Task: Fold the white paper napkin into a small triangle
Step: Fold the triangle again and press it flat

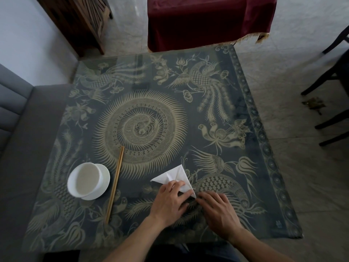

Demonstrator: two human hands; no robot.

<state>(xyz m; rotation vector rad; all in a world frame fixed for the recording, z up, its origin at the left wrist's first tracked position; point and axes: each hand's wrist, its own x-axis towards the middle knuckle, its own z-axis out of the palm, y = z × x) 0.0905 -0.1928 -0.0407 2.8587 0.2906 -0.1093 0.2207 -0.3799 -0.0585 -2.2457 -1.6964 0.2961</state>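
The white paper napkin (174, 176) lies as a folded triangle on the patterned table (143, 120), near the front edge, right of centre. My left hand (170, 202) rests palm down on its near part, fingers curled over the paper and hiding that portion. My right hand (217, 208) sits just right of it, fingertips pinching the napkin's near right corner against the table. The napkin's far point and left corner stick out beyond my fingers.
A white bowl (84, 179) on a white saucer (104, 183) stands at the front left. A pair of wooden chopsticks (114, 185) lies beside it, pointing away. A grey sofa (17, 148) borders the left; dark chair legs (328, 76) stand at right.
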